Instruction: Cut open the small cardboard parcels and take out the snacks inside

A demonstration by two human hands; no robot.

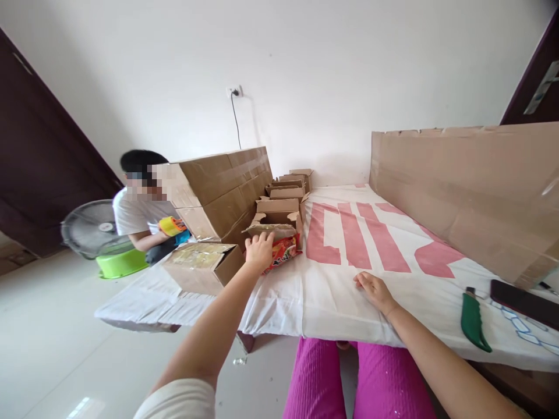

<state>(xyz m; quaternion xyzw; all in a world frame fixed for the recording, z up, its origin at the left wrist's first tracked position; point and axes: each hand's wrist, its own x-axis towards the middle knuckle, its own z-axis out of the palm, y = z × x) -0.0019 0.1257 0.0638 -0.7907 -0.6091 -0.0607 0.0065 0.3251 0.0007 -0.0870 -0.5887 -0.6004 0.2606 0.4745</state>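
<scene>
My left hand [259, 252] reaches forward to the front of an open cardboard box [276, 217], its fingers closed over the left end of a shiny red packet [285, 250]. The palm hides part of that packet, which lies tilted against the box's front flap. My right hand [376, 292] rests on the white cloth [323, 302] near the table's front edge. Its fingers are loosely curled, and nothing shows in them. Just left of my left hand sits a closed, taped cardboard box [196, 267].
Several open boxes [288, 187] run back toward the wall beside stacked cartons [222, 192]. A tall cardboard panel [463, 186] stands at the right. A green-handled cutter [474, 320] and a black phone [524, 301] lie at right. A person [137, 212] holding yellow tape [170, 226] crouches at left.
</scene>
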